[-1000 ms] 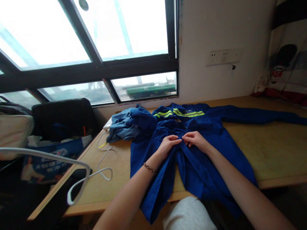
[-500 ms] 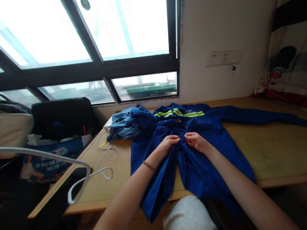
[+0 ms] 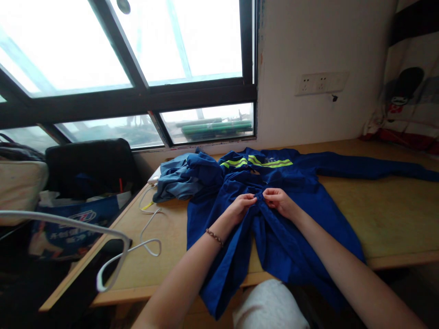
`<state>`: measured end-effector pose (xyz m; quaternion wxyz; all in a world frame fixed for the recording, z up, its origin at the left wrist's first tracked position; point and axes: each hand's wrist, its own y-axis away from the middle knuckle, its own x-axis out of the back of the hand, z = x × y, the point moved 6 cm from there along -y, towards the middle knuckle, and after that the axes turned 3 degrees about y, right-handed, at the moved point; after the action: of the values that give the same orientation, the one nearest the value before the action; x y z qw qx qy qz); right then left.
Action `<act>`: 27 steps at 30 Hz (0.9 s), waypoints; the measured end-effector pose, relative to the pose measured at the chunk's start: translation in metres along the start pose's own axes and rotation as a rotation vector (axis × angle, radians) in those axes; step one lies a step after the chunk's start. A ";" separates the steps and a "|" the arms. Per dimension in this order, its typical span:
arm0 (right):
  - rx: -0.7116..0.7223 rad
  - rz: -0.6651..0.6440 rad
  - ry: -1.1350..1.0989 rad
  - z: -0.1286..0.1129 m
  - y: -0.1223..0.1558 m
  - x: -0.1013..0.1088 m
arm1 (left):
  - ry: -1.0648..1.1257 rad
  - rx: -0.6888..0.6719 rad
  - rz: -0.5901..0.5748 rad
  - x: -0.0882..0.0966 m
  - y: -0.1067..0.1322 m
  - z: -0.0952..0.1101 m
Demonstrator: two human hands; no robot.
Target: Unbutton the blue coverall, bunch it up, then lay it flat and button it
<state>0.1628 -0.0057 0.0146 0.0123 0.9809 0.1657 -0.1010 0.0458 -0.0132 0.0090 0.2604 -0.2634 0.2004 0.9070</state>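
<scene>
A wooden worktop (image 3: 394, 214) carries a blue jacket (image 3: 295, 228) spread flat, its hem hanging over the near edge. At its front opening, the left hand (image 3: 242, 204) and right hand (image 3: 278, 199) each pinch one fabric edge, fingertips nearly meeting.

The left forearm (image 3: 185, 278) and right forearm (image 3: 343, 269) are bare. A thin bracelet (image 3: 214, 236) of small brown beads circles the wrist behind the left hand (image 3: 242, 205). Light grey cloth (image 3: 270, 304) covers the lap.

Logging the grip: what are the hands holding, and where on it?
The left hand and right hand each pinch the blue jacket at its front opening edges, below the collar.
</scene>
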 end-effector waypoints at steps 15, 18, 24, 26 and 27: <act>0.144 0.149 0.329 -0.012 0.008 -0.001 | -0.262 -0.215 0.050 0.002 -0.002 0.002; 0.096 0.126 0.221 -0.005 0.006 -0.002 | -0.401 -0.387 0.132 0.004 -0.005 0.007; 0.150 0.139 0.450 0.000 0.003 -0.007 | -0.578 -0.524 0.246 0.012 -0.008 0.003; 0.197 0.180 0.570 -0.001 0.002 -0.006 | -0.669 -0.566 0.264 0.012 -0.007 0.002; 0.212 0.203 0.603 -0.001 0.002 -0.005 | -0.697 -0.573 0.263 0.012 -0.006 0.002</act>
<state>0.1585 -0.0088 0.0166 -0.1296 0.9739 0.0519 0.1790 0.0398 -0.0031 0.0017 0.1120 0.0231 -0.1259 0.9854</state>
